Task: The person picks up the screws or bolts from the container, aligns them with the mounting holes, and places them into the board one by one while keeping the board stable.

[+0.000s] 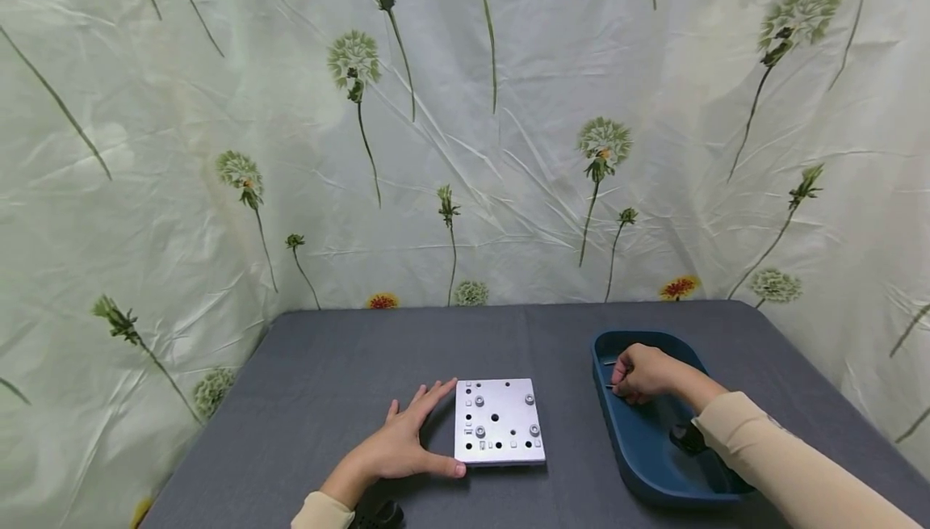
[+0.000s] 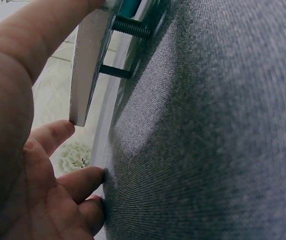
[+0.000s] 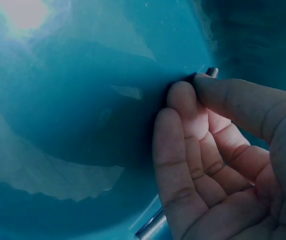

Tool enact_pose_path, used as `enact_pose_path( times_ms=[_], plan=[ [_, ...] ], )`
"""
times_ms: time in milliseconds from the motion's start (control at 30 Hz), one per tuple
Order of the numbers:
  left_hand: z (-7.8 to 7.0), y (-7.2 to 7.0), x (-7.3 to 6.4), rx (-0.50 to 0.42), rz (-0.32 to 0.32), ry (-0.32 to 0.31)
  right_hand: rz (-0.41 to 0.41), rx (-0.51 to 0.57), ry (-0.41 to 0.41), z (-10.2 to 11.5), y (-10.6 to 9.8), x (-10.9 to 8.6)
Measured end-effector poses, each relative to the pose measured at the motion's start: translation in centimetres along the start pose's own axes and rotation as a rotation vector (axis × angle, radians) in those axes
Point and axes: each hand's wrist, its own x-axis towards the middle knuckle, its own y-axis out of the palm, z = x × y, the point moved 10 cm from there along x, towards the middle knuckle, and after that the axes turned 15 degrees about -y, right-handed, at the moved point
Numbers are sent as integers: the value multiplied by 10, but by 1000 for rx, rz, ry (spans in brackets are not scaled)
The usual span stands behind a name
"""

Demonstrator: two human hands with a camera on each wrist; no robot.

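A square silver metal plate (image 1: 501,414) with several holes stands on the grey tablecloth. Several socket-head screws (image 1: 480,431) sit in it, and threaded screw shanks (image 2: 115,71) stick out below, holding it above the cloth. With spread, fairly straight fingers, my left hand (image 1: 407,438) touches the plate's left side, thumb at the near corner and index fingertip at the far corner. Inside the blue tray (image 1: 630,464), my right hand (image 1: 645,373) pinches a thin metal screw (image 3: 212,72), mostly hidden by thumb and fingertips. Another threaded metal piece (image 3: 151,226) lies on the tray bottom.
The grey tablecloth (image 1: 349,367) covers the table, whose far edge meets a pale curtain (image 1: 465,149) printed with dandelions. Raised walls surround the tray, to the right of the plate. Black wrist devices (image 1: 688,437) sit at both wrists.
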Motion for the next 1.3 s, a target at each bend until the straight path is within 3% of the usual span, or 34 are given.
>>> enact_pose_path(
  times_ms=[900, 1100, 1300],
  plan=[
    [0, 1, 0, -8, -3, 10, -11, 107, -4, -7, -4, -5],
    [-1, 1, 0, -4, -10, 9, -13, 196, -20, -5, -16, -8],
    [-1, 2, -2, -4, -20, 13, -45, 208, -42, 0, -37, -8]
  ],
)
